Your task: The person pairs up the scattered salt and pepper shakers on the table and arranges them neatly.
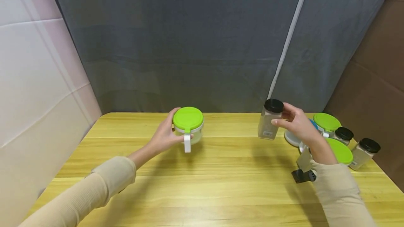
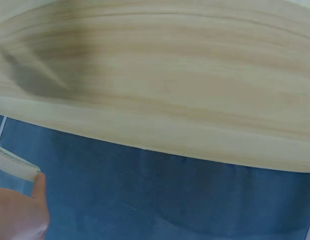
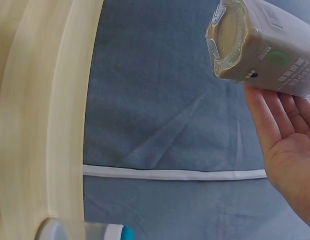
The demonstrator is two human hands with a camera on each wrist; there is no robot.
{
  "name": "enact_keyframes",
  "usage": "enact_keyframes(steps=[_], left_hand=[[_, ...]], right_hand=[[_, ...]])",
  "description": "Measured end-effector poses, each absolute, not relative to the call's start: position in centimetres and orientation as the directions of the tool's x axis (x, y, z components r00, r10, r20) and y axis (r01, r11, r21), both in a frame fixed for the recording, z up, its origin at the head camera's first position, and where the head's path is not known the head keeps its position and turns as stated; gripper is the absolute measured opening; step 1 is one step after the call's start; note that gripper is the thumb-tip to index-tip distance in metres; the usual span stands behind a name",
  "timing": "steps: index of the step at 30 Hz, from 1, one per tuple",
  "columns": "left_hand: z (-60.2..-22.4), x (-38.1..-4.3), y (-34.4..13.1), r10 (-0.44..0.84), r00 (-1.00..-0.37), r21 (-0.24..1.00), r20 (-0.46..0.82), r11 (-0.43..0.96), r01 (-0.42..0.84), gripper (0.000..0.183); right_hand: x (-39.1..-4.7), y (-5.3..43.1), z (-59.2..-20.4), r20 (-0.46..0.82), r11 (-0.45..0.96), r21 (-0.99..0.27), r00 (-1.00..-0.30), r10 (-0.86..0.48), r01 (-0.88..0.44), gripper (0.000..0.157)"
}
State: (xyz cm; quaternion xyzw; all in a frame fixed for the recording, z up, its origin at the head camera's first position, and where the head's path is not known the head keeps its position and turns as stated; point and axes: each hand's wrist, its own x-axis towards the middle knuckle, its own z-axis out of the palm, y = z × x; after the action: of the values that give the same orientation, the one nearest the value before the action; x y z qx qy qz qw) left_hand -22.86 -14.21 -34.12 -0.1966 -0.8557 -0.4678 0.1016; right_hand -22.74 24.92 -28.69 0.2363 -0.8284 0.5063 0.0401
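Observation:
My left hand (image 1: 164,134) grips a clear round jar (image 1: 197,137) with a bright green lid (image 1: 188,118) and a white handle, near the middle of the table. In the left wrist view only part of that hand (image 2: 19,212) shows, at the lower left, beside a pale edge of the jar. My right hand (image 1: 296,123) holds a square clear jar (image 1: 267,126) with a black screw lid (image 1: 274,105), between thumb and fingers. Seen from the right wrist, this square jar (image 3: 290,50) is off the table, showing its base, printed text and a barcode; its contents look brownish-grey.
Right of the right hand stand more green-lidded containers (image 1: 326,122), two black-lidded jars (image 1: 359,157) and a blue-topped container (image 1: 314,124), partly hidden by the forearm. A black strap-like piece (image 1: 303,176) is by the right wrist. Grey cloth (image 1: 189,45) hangs behind the wooden table (image 1: 221,192).

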Motion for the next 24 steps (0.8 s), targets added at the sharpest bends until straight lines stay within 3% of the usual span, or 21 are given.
enact_keyframes(steps=[8,24], left_hand=[[-34.8,-22.7,-14.8,0.238,-0.907,0.761,0.348,0.493,0.422,0.092],[-36.2,-22.7,-15.5,0.227,-0.899,0.741,0.375,0.509,0.438,0.089]], right_hand=[[-22.8,23.7,-29.7,0.253,0.417,-0.822,-0.905,-0.343,-0.388,0.045],[-23.6,21.9,-32.1,0.237,0.341,-0.863,-0.894,-0.381,-0.374,0.048]])
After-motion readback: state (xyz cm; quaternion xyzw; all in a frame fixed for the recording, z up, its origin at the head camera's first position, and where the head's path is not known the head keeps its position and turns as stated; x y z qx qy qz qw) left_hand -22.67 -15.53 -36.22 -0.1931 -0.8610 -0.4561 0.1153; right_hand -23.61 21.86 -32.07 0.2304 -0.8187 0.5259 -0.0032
